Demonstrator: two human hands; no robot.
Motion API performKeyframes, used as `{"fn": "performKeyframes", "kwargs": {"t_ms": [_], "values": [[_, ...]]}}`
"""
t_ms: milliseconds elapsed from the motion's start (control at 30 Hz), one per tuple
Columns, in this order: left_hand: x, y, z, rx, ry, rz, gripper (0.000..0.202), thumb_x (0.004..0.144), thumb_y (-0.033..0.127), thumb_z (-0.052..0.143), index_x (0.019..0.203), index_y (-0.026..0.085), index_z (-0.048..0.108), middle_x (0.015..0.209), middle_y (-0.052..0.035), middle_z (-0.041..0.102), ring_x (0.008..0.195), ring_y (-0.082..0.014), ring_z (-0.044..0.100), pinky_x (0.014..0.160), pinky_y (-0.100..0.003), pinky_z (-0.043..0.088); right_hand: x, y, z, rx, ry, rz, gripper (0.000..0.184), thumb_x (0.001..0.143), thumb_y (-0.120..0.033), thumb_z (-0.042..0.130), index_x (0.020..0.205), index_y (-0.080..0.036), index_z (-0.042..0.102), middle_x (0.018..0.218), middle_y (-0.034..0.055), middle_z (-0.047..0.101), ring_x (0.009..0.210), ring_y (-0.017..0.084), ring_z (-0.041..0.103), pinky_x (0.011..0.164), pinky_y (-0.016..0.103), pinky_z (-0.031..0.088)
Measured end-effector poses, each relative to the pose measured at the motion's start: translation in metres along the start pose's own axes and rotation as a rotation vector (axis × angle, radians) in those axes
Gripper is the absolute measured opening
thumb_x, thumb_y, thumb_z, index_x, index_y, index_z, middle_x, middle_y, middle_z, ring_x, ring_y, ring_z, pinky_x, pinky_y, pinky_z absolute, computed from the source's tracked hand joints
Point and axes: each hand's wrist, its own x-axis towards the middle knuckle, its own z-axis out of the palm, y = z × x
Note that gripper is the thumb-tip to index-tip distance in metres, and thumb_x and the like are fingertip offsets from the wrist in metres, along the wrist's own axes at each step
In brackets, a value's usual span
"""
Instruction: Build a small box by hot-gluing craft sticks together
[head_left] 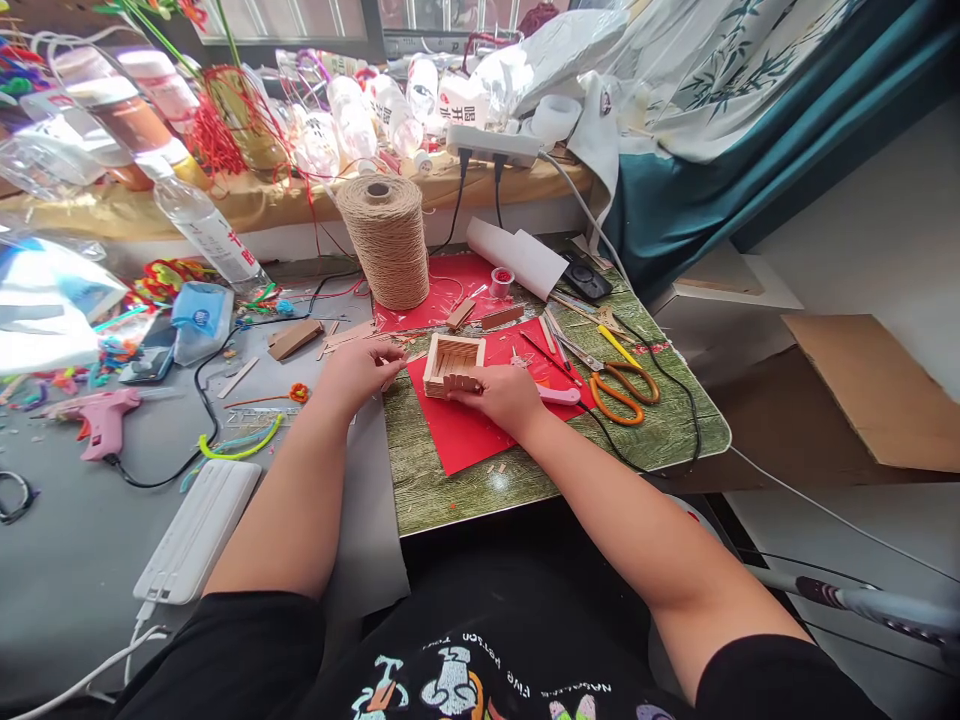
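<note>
Step in hand looks like assembly of a small wooden stick box (452,364), sitting on red paper (465,432) on the tabletop (660,430). Right hand (501,396) grips the box's near side w/ fingers, steadying it. Left hand (362,368) rests at the box's left, fingers curled on a thin stick, I think. Next move prob. needs precise placement of that stick. Around: twine spool (387,240) behind, orange scissors (619,385) just right, pink glue gun (105,420) well left. Loose sticks (480,315) crowd the far edge.
</note>
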Motion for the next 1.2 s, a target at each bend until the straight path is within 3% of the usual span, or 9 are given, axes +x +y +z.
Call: {"fn": "performKeyframes", "kwargs": {"t_ms": [100, 233, 433, 667, 833, 1000, 1100, 1200], "values": [[0.0, -0.007, 0.003, 0.113, -0.041, 0.077, 0.016, 0.075, 0.038, 0.079, 0.088, 0.028, 0.079, 0.084, -0.0037, 0.077, 0.068, -0.0219, 0.063, 0.059, -0.032, 0.043, 0.0, 0.0, 0.0, 0.0, -0.004, 0.004, 0.041, 0.093, -0.06, 0.069, 0.123, -0.033, 0.078, 0.099, 0.0034, 0.082, 0.087, 0.022, 0.074, 0.074, 0.03, 0.045], [-0.002, -0.014, 0.006, 0.184, -0.025, -0.002, 0.018, 0.068, 0.037, 0.083, 0.081, 0.027, 0.075, 0.08, -0.0053, 0.074, 0.072, -0.0252, 0.062, 0.065, -0.035, 0.043, 0.0, -0.001, 0.0, -0.003, -0.004, 0.009, 0.041, 0.093, -0.06, 0.069, 0.12, -0.031, 0.079, 0.099, 0.0041, 0.082, 0.086, 0.021, 0.073, 0.074, 0.029, 0.046], [-0.004, -0.011, 0.013, 0.227, -0.034, -0.026, 0.007, 0.072, 0.033, 0.075, 0.069, 0.027, 0.073, 0.065, -0.005, 0.069, 0.065, -0.0254, 0.06, 0.063, -0.036, 0.043, -0.001, -0.002, -0.001, -0.005, 0.005, -0.005, 0.039, 0.094, -0.058, 0.069, 0.124, -0.035, 0.077, 0.099, 0.0033, 0.082, 0.087, 0.022, 0.073, 0.074, 0.029, 0.046], [-0.006, -0.003, 0.01, 0.241, -0.088, -0.095, 0.001, 0.071, 0.028, 0.075, 0.072, 0.027, 0.075, 0.071, -0.0042, 0.074, 0.063, -0.025, 0.062, 0.061, -0.035, 0.044, 0.0, -0.001, 0.001, 0.012, 0.014, -0.011, 0.04, 0.093, -0.059, 0.07, 0.123, -0.034, 0.078, 0.101, 0.0032, 0.082, 0.087, 0.022, 0.074, 0.074, 0.03, 0.047], [-0.007, 0.004, 0.004, 0.069, -0.023, -0.144, 0.009, 0.079, 0.034, 0.075, 0.078, 0.026, 0.075, 0.072, -0.0028, 0.075, 0.062, -0.0222, 0.062, 0.061, -0.034, 0.045, 0.0, -0.001, 0.0, 0.011, 0.005, -0.004, 0.04, 0.093, -0.059, 0.069, 0.122, -0.033, 0.079, 0.102, 0.0038, 0.083, 0.088, 0.023, 0.075, 0.074, 0.03, 0.047], [-0.007, 0.027, -0.005, -0.279, 0.011, -0.224, 0.028, 0.081, 0.042, 0.077, 0.101, 0.022, 0.078, 0.089, -0.004, 0.079, 0.079, -0.0217, 0.07, 0.074, -0.034, 0.053, 0.0, -0.002, 0.0, 0.0, 0.006, -0.004, 0.038, 0.094, -0.057, 0.07, 0.123, -0.034, 0.078, 0.104, 0.0026, 0.082, 0.089, 0.022, 0.075, 0.075, 0.03, 0.048], [-0.008, 0.04, -0.009, -0.469, -0.018, -0.228, 0.032, 0.079, 0.045, 0.081, 0.097, 0.019, 0.078, 0.089, -0.0046, 0.078, 0.081, -0.0199, 0.07, 0.078, -0.034, 0.054, -0.001, -0.001, 0.001, -0.009, 0.01, -0.003, 0.036, 0.094, -0.056, 0.071, 0.122, -0.035, 0.079, 0.103, 0.0018, 0.083, 0.088, 0.022, 0.075, 0.075, 0.03, 0.048], [-0.009, 0.047, -0.009, -0.704, -0.065, -0.213, 0.035, 0.072, 0.044, 0.088, 0.091, 0.017, 0.075, 0.087, -0.005, 0.076, 0.077, -0.0179, 0.069, 0.073, -0.032, 0.055, -0.001, -0.001, 0.001, 0.002, 0.015, -0.008, 0.036, 0.093, -0.056, 0.072, 0.123, -0.037, 0.078, 0.104, 0.0011, 0.083, 0.089, 0.022, 0.075, 0.074, 0.03, 0.048]]}}
